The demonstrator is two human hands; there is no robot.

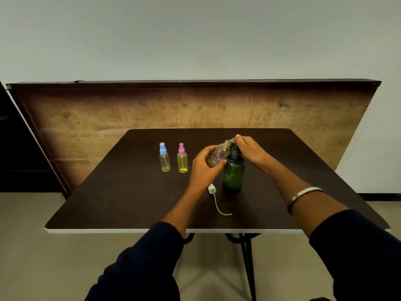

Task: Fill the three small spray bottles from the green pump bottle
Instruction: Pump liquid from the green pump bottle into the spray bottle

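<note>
Dark table (134, 192): left hand (202, 168) grips uncapped spray bottle (219, 154), yellowish liquid inside, tilted at green pump bottle (233, 172); right hand (249, 152) presses its pump. Two capped, yellow-filled bottles left of the grip: blue-capped bottle (165, 158), pink-capped bottle (182, 158).

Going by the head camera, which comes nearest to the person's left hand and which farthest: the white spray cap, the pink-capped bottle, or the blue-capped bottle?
From the left hand:
1. Pink-capped bottle, just to its left.
2. White spray cap, lying below the hand; close to call with the first.
3. Blue-capped bottle, farthest left.

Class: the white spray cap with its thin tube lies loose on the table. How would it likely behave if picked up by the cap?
The white spray cap looks small, so probably very light. Its thin tube lies curved, so it would likely dangle and flex.
</note>
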